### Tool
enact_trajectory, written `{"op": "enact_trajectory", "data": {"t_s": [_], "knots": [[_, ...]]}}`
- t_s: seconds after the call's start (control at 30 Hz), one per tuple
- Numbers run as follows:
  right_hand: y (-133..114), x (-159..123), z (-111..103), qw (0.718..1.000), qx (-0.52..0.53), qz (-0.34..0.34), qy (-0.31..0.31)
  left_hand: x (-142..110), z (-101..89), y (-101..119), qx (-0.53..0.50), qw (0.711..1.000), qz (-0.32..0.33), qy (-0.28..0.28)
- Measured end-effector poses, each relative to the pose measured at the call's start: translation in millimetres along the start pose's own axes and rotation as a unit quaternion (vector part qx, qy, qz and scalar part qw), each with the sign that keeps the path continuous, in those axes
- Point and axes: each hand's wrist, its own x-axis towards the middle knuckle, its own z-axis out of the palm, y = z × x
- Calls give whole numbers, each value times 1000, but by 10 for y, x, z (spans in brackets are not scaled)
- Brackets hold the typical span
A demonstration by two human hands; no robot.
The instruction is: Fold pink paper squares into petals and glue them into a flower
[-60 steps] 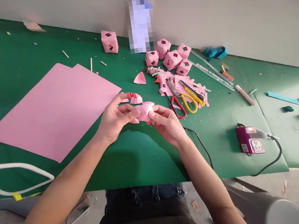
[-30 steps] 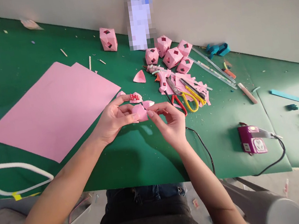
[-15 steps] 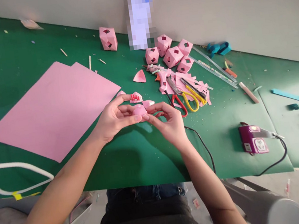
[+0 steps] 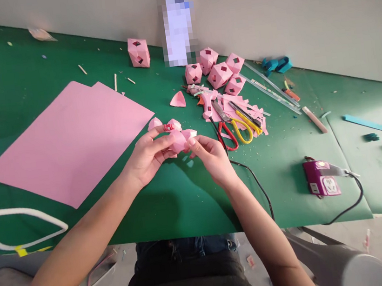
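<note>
Between both hands, above the green table, is a folded pink paper piece [image 4: 178,142]. My left hand [image 4: 148,154] grips its left side between thumb and fingers; a red-and-white wrap shows on one finger. My right hand [image 4: 210,155] pinches its right edge with thumb and fingertips. Just beyond the fingers lie other small folded pink pieces, partly hidden by the hands. A single curved pink paper piece [image 4: 178,99] rests farther back. Large pink paper sheets [image 4: 68,145] lie to the left of my left hand.
Several pink paper polyhedra [image 4: 219,75] stand near the wall, with one pink box shape [image 4: 139,53] apart. A pink glue gun [image 4: 208,103], scissors [image 4: 228,135] and paper strips lie right of centre. A purple power socket [image 4: 321,179] sits at right, a phone [image 4: 178,29] leans behind.
The pink piece has been turned in my fingers, and my left thumb has moved up onto its face. My right hand has shifted slightly down with its thumb raised. The view has tilted a little.
</note>
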Motion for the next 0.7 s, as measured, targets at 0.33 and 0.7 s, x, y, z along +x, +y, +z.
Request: {"op": "enact_trajectory", "data": {"t_s": [0.33,0.7], "knots": [[-31,-1,-18,998,62,1,-30,-65,30,23,-5,999,-40,-36],[26,-107,124,973,-50,-156,165,-40,23,17,-34,999,17,-1]]}}
